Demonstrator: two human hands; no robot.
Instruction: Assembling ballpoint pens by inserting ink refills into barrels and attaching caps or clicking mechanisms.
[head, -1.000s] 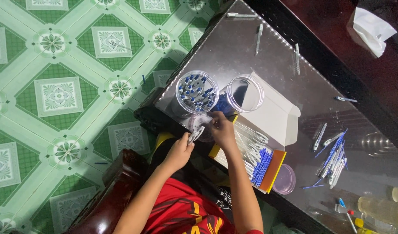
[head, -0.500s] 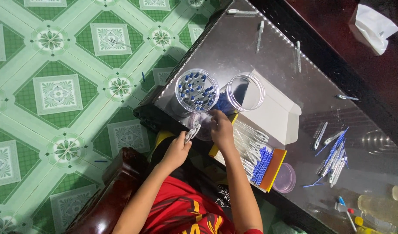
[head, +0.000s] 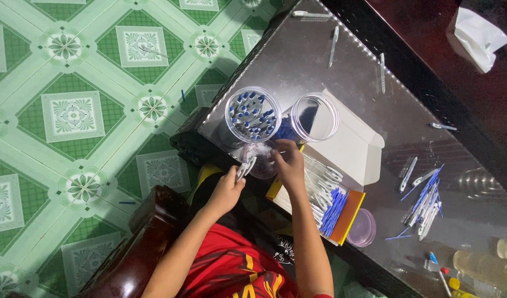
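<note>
Pen barrels [head: 246, 166], a small white bunch of them, sit pinched in the left hand [head: 227, 190], whose fingers are curled shut around their lower ends at the near edge of the glass-topped counter [head: 297, 60]. Right hand [head: 289, 163] lies just at 3 o'clock of the left, fingers bent down onto a small clear round lid or dish [head: 261, 163]; whether it grips anything I cannot tell.

At 12 o'clock of the hands stand two clear plastic jars: the left jar [head: 253, 115] is packed with upright pens showing blue caps, the right jar [head: 315, 117] looks nearly hollow, with some blue at its lower side. An open white carton [head: 350, 146] lies at 3 o'clock of the jars. At 4 o'clock of the right hand a tray [head: 325, 193] holds white pen parts and a bundle of blue refills [head: 335, 212], with a clear lid [head: 361, 227] touching its far corner. Loose pens and refills [head: 424, 201] lie scattered well apart at 3 o'clock. Green patterned floor tiles [head: 71, 116] fill the 9 o'clock side.
</note>
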